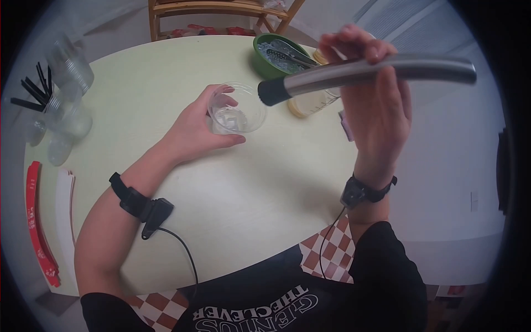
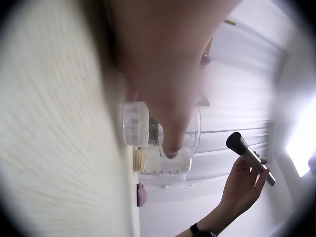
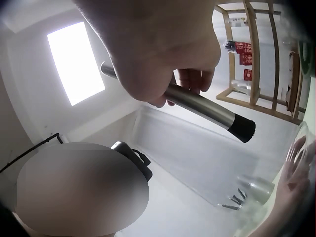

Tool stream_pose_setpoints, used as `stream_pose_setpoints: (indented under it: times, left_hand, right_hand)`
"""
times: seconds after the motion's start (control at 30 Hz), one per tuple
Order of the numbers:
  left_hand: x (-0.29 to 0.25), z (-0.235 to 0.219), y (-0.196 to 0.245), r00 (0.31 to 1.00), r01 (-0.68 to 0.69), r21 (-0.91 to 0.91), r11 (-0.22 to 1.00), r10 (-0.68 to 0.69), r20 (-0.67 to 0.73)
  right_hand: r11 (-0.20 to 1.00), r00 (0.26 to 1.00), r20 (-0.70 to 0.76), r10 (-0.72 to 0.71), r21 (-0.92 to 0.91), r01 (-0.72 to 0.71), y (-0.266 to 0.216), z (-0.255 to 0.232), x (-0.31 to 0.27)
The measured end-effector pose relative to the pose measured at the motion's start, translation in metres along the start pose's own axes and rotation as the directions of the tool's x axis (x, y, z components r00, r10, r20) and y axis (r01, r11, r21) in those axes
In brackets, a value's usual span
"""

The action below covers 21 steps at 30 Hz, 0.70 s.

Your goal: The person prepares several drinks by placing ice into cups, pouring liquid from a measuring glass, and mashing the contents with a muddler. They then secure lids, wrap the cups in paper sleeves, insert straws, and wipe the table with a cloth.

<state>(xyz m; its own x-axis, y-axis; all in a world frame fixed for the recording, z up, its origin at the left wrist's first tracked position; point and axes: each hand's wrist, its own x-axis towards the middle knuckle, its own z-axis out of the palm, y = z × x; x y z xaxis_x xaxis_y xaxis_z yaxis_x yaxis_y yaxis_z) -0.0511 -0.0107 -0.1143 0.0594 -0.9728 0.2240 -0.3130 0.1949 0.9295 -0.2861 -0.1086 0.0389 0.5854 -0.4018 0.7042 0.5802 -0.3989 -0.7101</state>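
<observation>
A clear plastic cup [image 1: 243, 116] with something clear in its bottom stands on the table, and my left hand [image 1: 193, 124] grips its side, thumb low and fingers behind. In the left wrist view the thumb of the left hand [image 2: 170, 113] lies in front of the cup [image 2: 132, 123]. Raised above the table at the right, my right hand [image 1: 379, 99] pinches a curved-looking metal rod with a black end [image 1: 332, 74]. The black end points toward the cup but is apart from it. The right wrist view shows the rod [image 3: 200, 104] under the right hand [image 3: 163, 59].
Behind the cup stand a green bowl [image 1: 265, 66] with a slotted spoon and a jar [image 1: 304, 105] of pale contents. At the left are stacked clear cups [image 1: 72, 69], black sticks [image 1: 33, 91], red strips [image 1: 36, 221] and white strips [image 1: 65, 216]. A wooden rack [image 3: 253, 59] stands beyond the table.
</observation>
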Motion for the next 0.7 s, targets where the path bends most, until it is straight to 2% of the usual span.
stream_pose_setpoints:
  times: [0.07, 0.13, 0.17, 0.2, 0.27, 0.3, 0.37, 0.4, 0.47, 0.5, 0.53, 0.6, 0.67, 0.7]
  left_hand:
    - [0.0, 0.0, 0.004, 0.999, 0.045, -0.034, 0.998, -0.044, 0.018]
    - [0.001, -0.001, 0.0, 1.0, 0.023, -0.001, 1.0, -0.023, 0.014]
    - [0.001, -0.001, -0.002, 1.0, -0.009, 0.031, 0.999, 0.008, 0.016]
    - [0.0, -0.001, -0.002, 1.0, -0.006, 0.034, 0.999, 0.006, 0.007]
    - [-0.001, -0.002, -0.002, 1.0, 0.02, 0.077, 0.997, -0.022, 0.022]
    - [-0.001, -0.001, -0.006, 1.0, 0.002, 0.086, 0.996, -0.002, -0.001]
    - [0.0, -0.001, -0.009, 1.0, -0.005, 0.071, 0.997, 0.004, 0.003]
    - [0.001, -0.001, -0.01, 1.0, -0.014, 0.049, 0.999, 0.013, 0.017]
    - [-0.001, -0.004, -0.001, 0.999, 0.028, 0.025, 0.999, -0.029, 0.031]
    - [-0.001, -0.004, 0.003, 0.997, 0.06, 0.016, 0.998, -0.061, 0.042]
    - [-0.001, -0.004, 0.004, 0.994, 0.093, 0.008, 0.996, -0.094, 0.054]
    - [0.0, 0.0, -0.002, 0.998, 0.061, 0.017, 0.998, -0.061, 0.027]
    - [0.0, -0.001, -0.006, 1.0, 0.025, 0.027, 0.999, -0.025, -0.005]
    - [0.0, -0.002, -0.008, 1.0, 0.0, 0.028, 1.0, -0.001, 0.017]
  right_hand:
    - [0.995, 0.98, 0.193, 0.052, 0.079, -0.069, 0.023, 0.003, 0.011]
    - [0.993, 0.971, 0.219, 0.099, 0.034, -0.109, 0.045, 0.022, 0.017]
    - [0.977, 0.981, 0.144, 0.128, 0.151, -0.15, 0.058, 0.033, 0.017]
    - [0.962, 0.962, 0.198, 0.189, 0.157, -0.222, 0.068, 0.033, 0.019]
    - [0.936, 0.949, 0.073, 0.308, 0.158, -0.316, 0.079, 0.056, 0.015]
    - [0.935, 0.949, 0.082, 0.304, 0.163, -0.314, 0.083, 0.056, 0.013]
    - [0.922, 0.923, -0.01, 0.385, -0.045, -0.385, 0.088, 0.055, 0.013]
    - [0.923, 0.924, 0.002, 0.382, -0.043, -0.382, 0.089, 0.058, 0.014]
    - [0.811, 0.821, 0.071, 0.567, 0.129, -0.571, 0.087, 0.062, 0.016]
    - [0.821, 0.847, 0.095, 0.523, 0.211, -0.531, 0.096, 0.061, 0.016]
    - [0.821, 0.847, 0.097, 0.522, 0.212, -0.53, 0.098, 0.06, 0.018]
    - [0.943, 0.927, -0.187, 0.326, -0.005, -0.332, 0.1, 0.06, 0.022]
    - [0.935, 0.923, -0.17, 0.346, -0.016, -0.354, 0.094, 0.059, 0.026]
    - [0.887, 0.886, -0.05, 0.46, -0.028, -0.462, 0.087, 0.063, 0.025]
